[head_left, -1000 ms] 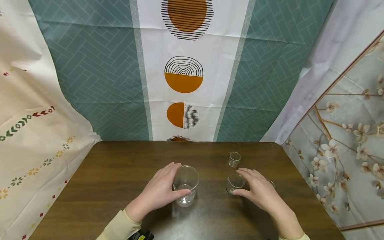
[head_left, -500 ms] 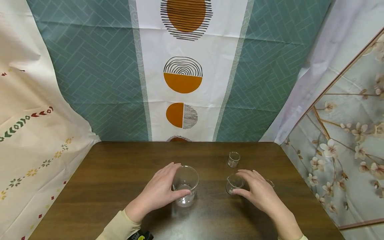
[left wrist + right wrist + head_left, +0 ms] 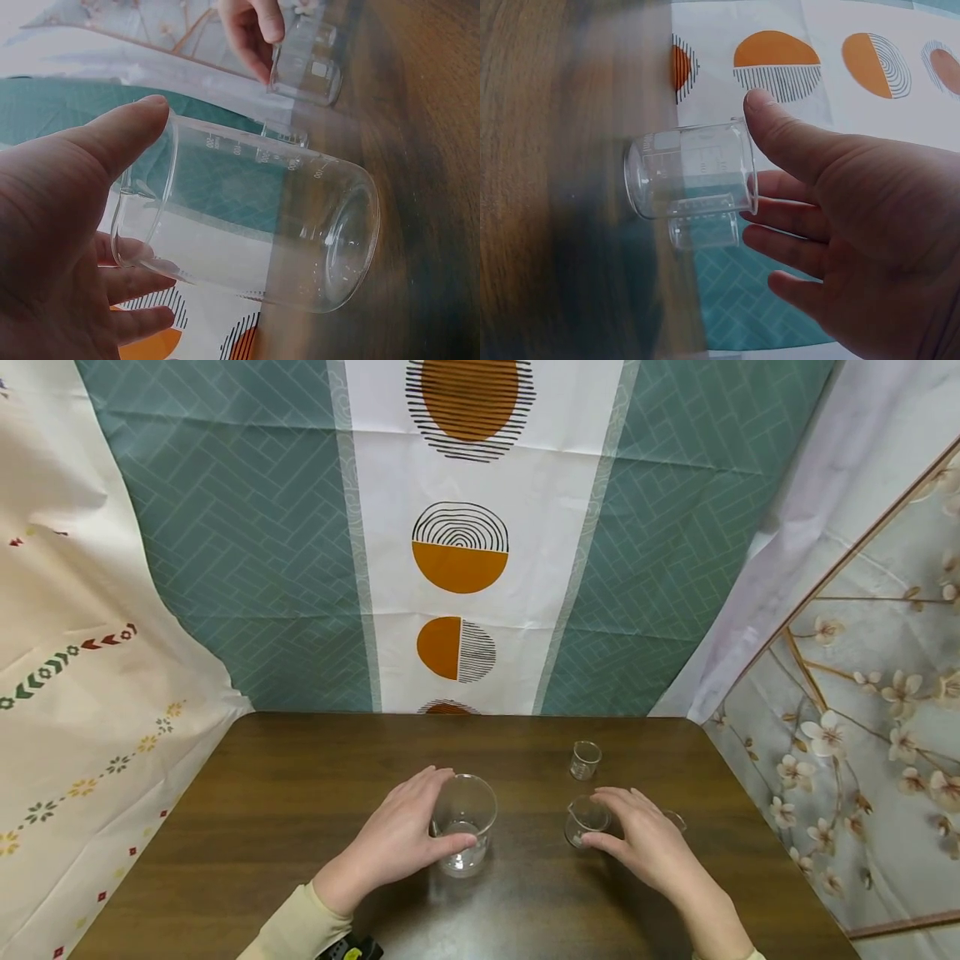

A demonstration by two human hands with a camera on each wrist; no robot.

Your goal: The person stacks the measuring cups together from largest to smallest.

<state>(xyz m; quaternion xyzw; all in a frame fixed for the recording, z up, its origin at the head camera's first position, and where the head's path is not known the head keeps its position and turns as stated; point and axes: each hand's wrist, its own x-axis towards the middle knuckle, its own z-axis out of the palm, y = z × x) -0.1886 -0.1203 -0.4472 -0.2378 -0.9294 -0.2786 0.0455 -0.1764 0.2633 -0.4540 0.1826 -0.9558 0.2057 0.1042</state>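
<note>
A tall clear glass beaker point(image 3: 467, 814) with white graduation marks stands upright on the brown table. My left hand point(image 3: 401, 835) holds it near the rim, thumb on the near side and fingers at the far side. In the left wrist view the thumb point(image 3: 142, 124) lies right at the rim. A smaller glass beaker point(image 3: 587, 821) stands to the right, also upright. My right hand point(image 3: 648, 835) holds it at its right side; the right wrist view has the thumb point(image 3: 769, 112) and fingertips at opposite sides of the rim.
The smallest beaker point(image 3: 585, 760) stands behind the one at my right hand. Another clear rim point(image 3: 677, 820) peeks out beyond that hand, mostly hidden. The wooden table point(image 3: 300, 793) ends at a patterned cloth backdrop point(image 3: 457, 643), with hanging cloths at both sides.
</note>
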